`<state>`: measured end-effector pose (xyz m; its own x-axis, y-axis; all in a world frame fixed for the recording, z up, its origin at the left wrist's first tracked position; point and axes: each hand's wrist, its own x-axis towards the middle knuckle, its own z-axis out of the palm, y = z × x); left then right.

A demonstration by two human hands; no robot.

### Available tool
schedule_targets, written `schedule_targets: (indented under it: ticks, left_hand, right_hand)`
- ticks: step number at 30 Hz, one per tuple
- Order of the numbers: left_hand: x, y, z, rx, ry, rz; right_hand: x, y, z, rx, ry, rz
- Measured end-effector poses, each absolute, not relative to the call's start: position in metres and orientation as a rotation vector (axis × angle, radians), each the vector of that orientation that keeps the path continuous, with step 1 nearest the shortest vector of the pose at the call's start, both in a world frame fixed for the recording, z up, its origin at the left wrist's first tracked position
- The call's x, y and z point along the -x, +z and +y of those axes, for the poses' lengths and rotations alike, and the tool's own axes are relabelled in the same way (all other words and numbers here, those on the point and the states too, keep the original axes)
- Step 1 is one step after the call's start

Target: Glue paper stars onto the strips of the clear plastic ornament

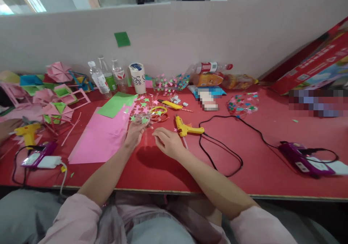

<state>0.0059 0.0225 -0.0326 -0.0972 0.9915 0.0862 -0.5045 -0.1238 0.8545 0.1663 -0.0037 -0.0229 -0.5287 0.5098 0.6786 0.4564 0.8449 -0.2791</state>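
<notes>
The left hand (134,134) has its fingers closed on the near edge of a clear star-covered plastic (141,108), left of centre. The right hand (170,142) is just beside it, fingers loosely curled; whether they pinch anything, I cannot tell. Right of them lies a yellow glue gun (187,128); farther off, a yellow cutter (172,104). To the left, a green sheet (117,104) overlaps pink paper (102,139).

At the far side stands a white cup (138,79) with dark, illegible lettering and a blue lid mark. Left of it are three clear bottles: one with a white label and reddish print (99,79), one labelled green (110,79), one labelled red and white (119,75). Far right of centre, a red-labelled bottle (209,67) lies over an orange-labelled one (208,80); their contents are unclear. At far right, a red box (312,64) carries white characters, too blurred to read.
</notes>
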Motion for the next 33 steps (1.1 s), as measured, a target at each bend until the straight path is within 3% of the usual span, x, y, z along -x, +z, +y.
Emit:
schedule_targets:
  ticks: [12,19,33]
  left_hand:
    - [0.0,-0.005,0.028,-0.832,1.451,0.773]
    - [0.014,0.02,0.033,-0.916,1.374,0.698]
    - [0.029,-0.005,0.026,-0.773,1.312,0.665]
  right_hand:
    - [-0.166,-0.017,-0.009,0.6,-0.007,-2.234]
    - [-0.162,0.011,-0.013,0.52,-0.121,-2.323]
    - [-0.176,0.073,-0.002,0.379,-0.341,-2.224]
